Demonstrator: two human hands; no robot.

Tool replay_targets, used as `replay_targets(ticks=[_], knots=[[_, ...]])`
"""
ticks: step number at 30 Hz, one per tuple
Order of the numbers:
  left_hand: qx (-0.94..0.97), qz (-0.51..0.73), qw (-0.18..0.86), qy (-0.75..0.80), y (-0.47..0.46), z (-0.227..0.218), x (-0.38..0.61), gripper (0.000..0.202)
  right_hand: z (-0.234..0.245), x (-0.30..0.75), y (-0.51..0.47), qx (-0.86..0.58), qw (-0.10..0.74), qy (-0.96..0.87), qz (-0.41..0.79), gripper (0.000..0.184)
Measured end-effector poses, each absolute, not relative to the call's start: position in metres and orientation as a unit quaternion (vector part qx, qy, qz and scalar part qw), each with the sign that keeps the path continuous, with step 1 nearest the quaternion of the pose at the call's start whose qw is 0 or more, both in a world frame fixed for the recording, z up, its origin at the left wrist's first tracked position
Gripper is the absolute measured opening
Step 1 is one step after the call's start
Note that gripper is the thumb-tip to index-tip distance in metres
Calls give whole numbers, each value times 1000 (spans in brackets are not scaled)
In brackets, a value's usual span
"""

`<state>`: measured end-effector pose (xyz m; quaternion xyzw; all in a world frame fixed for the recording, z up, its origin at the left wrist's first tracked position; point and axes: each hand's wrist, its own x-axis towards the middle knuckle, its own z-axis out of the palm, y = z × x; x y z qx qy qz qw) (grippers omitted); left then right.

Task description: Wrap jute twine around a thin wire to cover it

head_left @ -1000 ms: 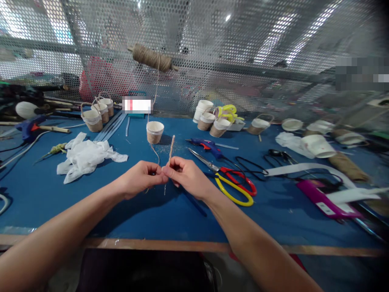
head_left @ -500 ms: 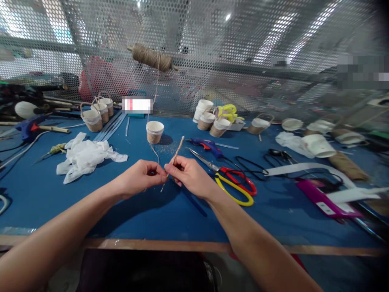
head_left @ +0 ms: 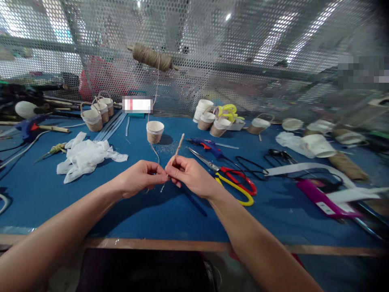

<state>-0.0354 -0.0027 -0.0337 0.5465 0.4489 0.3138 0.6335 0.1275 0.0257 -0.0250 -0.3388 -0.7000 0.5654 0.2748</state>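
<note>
A thin wrapped stick (head_left: pixel 180 145) is held above the table (head_left: pixel 121 227), aslant, in the right hand (head_left: pixel 191 172); thumb and fingers are closed firmly around it, and its pale lower end is left poking out beneath them. The fingertips of the left hand (head_left: pixel 142 176) are brought together in a pinch beside the stick; whether stick, twine or both are gripped there cannot be told. Twine (head_left: pixel 155 151) is led from a spool (head_left: pixel 152 57) mounted on the mesh (head_left: pixel 188 24), past a cup (head_left: pixel 154 134), to the left hand, where it is hidden behind the fingers. A glue gun (head_left: pixel 209 147) and scissors (head_left: pixel 214 167) are placed near the right hand.
</note>
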Motion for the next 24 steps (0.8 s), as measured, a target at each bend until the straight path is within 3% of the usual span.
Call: replay_targets(ticks=[18, 24], knots=[[607, 290, 586, 452, -4, -30, -37, 21, -24, 126, 25, -416, 258, -730, 477, 27], [580, 305, 614, 439, -5, -31, -36, 21, -30, 125, 27, -366, 283, -679, 570, 27]])
